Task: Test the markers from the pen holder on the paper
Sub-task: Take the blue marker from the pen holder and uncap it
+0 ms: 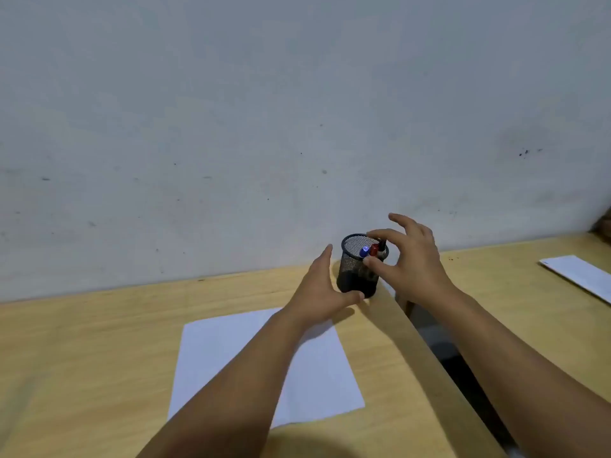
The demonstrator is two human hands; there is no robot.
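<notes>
A black mesh pen holder (pixel 354 276) stands near the back right corner of a wooden table (pixel 82 342). Three markers stick up in it: one with a blue cap (pixel 364 251), one with a red cap (pixel 374 249) and one with a black cap (pixel 382 245). My left hand (pixel 322 289) cups the holder's left side and base, thumb at its foot. My right hand (pixel 408 262) hovers at the rim, thumb and forefinger spread around the marker tops without closing on one. A blank white paper (pixel 231 352) lies on the table in front, partly under my left forearm.
A grey wall rises directly behind the table. A dark gap (pixel 463 368) separates this table from a second wooden table (pixel 515 292) on the right, which carries another white sheet (pixel 582 276).
</notes>
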